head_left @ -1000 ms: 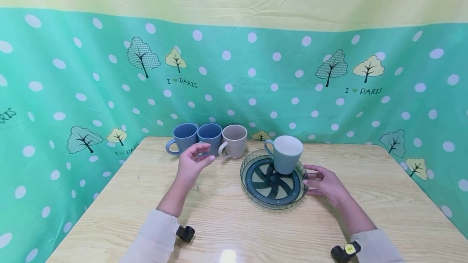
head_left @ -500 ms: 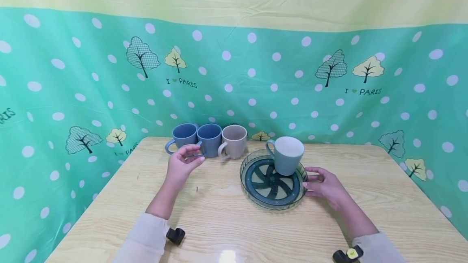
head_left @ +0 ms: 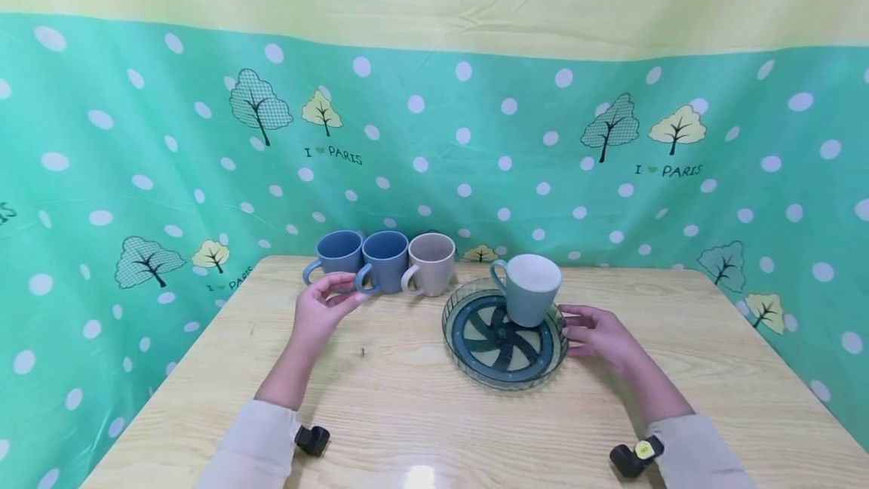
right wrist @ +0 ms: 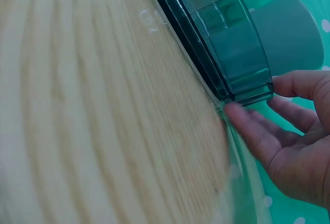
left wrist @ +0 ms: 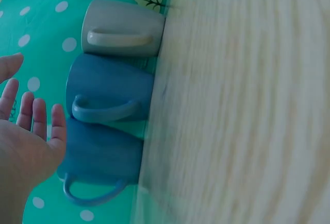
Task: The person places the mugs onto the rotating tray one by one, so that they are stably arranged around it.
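Note:
Three mugs stand in a row at the back of the table: a blue mug (head_left: 340, 251) on the left, another blue mug (head_left: 387, 262) in the middle and a beige mug (head_left: 432, 266) on the right. My left hand (head_left: 321, 312) is in front of the two blue mugs, palm inward, fingers loosely bent around nothing. To the right lies a round, clear green tray (head_left: 468, 364) with a dark pinwheel base. A grey-green mug (head_left: 532, 293) with a white inside stands in its back right part. My right hand (head_left: 600, 338) touches the tray's right side with relaxed fingertips.
The wooden table (head_left: 407, 429) ends at the back against a green and yellow printed cloth (head_left: 502, 134). A tiny dark mark (head_left: 363, 352) shows on the tabletop left of the tray. Small black devices (head_left: 312, 440) are strapped at both wrists.
My left hand has moved left, from before the middle and beige mugs to before the blue mugs. The right hand stays at the tray; the mugs keep their places.

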Demonstrator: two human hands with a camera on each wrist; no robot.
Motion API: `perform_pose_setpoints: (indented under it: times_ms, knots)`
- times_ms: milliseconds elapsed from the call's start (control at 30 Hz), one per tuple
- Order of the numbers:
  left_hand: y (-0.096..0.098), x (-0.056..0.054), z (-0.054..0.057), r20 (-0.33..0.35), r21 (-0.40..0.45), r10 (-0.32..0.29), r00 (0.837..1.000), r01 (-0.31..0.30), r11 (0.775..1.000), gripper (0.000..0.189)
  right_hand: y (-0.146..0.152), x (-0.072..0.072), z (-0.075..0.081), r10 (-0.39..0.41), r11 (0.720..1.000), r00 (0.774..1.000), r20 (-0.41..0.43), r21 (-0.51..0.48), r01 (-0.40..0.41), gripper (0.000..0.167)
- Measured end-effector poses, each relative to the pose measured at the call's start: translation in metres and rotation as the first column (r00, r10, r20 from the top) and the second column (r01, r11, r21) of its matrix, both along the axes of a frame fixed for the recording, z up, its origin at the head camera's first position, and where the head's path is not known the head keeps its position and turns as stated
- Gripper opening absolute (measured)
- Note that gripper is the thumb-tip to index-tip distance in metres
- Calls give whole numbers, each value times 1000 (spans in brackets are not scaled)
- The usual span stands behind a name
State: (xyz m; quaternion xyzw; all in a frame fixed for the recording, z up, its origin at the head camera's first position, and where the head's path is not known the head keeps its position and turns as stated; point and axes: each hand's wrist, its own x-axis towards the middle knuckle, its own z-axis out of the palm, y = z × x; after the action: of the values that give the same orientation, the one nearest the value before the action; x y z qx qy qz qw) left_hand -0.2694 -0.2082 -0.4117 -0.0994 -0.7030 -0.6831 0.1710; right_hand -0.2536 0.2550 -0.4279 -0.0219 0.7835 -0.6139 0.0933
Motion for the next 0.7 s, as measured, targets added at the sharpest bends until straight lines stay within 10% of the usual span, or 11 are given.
perform_pose_setpoints:
  times_ms: [700]
  knots:
    - [-47, -4, 0, 122, -105, 145, 982, -132, 986, 57, 0, 1, -8, -12, 998, 1000, -12, -65, 11, 58]
